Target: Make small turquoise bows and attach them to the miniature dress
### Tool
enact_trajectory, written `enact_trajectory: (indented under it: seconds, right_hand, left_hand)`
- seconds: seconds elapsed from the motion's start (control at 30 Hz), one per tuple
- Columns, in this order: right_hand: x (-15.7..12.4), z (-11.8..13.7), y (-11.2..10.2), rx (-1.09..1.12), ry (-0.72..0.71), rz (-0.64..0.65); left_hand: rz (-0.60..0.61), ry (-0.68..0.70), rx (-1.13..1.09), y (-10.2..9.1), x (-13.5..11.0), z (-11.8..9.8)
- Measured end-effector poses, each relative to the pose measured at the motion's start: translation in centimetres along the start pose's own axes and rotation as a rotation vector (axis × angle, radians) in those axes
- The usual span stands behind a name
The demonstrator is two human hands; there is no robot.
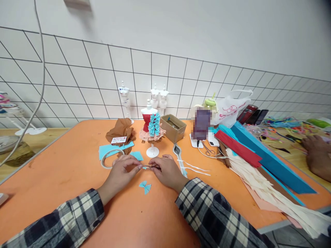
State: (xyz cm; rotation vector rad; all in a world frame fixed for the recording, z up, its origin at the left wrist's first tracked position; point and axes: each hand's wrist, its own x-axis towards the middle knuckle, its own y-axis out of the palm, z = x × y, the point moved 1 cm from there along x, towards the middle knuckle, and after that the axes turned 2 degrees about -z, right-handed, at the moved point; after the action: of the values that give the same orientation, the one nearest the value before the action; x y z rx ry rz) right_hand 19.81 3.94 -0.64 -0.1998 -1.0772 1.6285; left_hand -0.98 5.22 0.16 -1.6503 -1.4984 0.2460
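My left hand point(121, 175) and my right hand point(167, 171) are close together over the orange table, fingertips pinched. Between them runs a thin pale strip point(146, 166), held at both ends; its exact kind is too small to tell. Just below it lies a bow of pleated blue paper point(145, 187). Beyond my hands stands a small white dress form point(152, 151) in a red bodice with blue ruffles down one side and a pink skirt. A roll of tape point(104, 161) rests beside my left hand, partly on blue paper point(103, 151).
Brown crepe paper point(120, 131) and a cardboard box point(173, 128) flank the dress form. Grey-handled scissors point(178, 151) and white strips point(198, 170) lie right of my hands. Scissors point(209, 150), a phone point(203, 124) and long crepe sheets point(274, 158) are farther right. Another person's hand point(317, 151) rests at the far right.
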Motion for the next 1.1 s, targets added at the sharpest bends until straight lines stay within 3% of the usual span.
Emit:
enact_trajectory:
  seconds: [0.2, 0.33, 0.4, 0.47, 0.57, 0.63, 0.8, 1.1]
  right_hand:
    - [0.0, -1.3, -0.2, -0.068, 0.113, 0.001]
    - [0.0, -1.7, -0.5, -0.097, 0.153, -0.052]
    - [0.1, -1.2, -0.7, 0.012, 0.138, -0.153]
    - [0.1, -0.3, -0.5, 0.305, 0.152, -0.181]
    - [0.0, 1.1, 0.5, 0.827, 0.241, -0.068]
    - [0.0, 1.9, 1.2, 0.975, 0.312, -0.028]
    - [0.0, 2.8, 1.8, 1.014, 0.551, 0.023]
    - [-0.2, 2.4, 1.5, 1.028, 0.513, 0.058]
  left_hand:
    - [-0.091, -0.162, -0.176, -0.7, 0.0, 0.2]
    - [-0.065, -0.162, -0.221, -0.9, -0.3, -0.1]
    - [-0.032, -0.139, -0.229, -0.7, -0.5, -0.4]
    - [-0.01, -0.106, -0.221, -0.5, -0.7, -0.7]
    - [-0.007, -0.05, -0.198, -0.1, -0.8, -1.4]
    - [-0.011, -0.028, -0.192, 0.0, -0.8, -1.8]
    - [0.006, -0.008, -0.208, 0.1, -0.8, -2.0]
    - [0.041, -0.061, -0.268, 0.0, -1.0, -1.8]
